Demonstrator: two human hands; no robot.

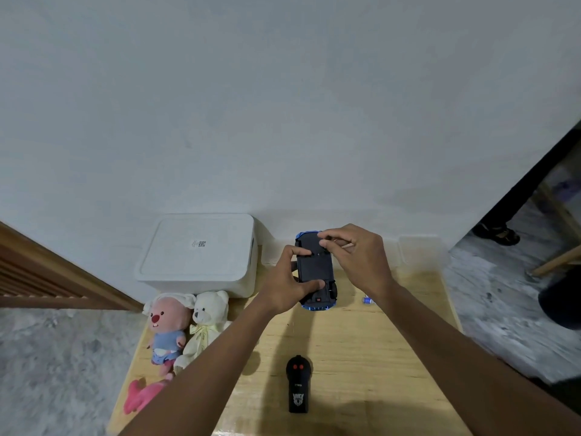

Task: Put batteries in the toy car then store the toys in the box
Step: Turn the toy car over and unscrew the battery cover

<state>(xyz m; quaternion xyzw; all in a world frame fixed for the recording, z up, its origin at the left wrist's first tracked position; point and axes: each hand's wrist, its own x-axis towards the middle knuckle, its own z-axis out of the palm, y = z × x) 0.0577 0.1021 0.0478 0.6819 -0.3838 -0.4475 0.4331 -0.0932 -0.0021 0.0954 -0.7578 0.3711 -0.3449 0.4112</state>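
The blue toy car point(315, 272) is held upside down above the wooden table point(345, 357), its black underside facing me. My left hand point(284, 284) grips the car's left side, with the thumb on the near end of the underside. My right hand point(355, 256) pinches a thin stick-like tool, its fingertips at the far end of the underside. A small blue battery point(367, 300) lies on the table just right of the car. The white box point(201, 253) stands at the table's far left with its lid on.
A pink beaver plush point(166, 328), a cream teddy bear point(206, 322) and a pink soft toy point(141, 396) lie along the table's left edge. A black remote control point(298, 385) rests near the front middle. A clear container point(421, 250) stands far right. A person's feet show at right.
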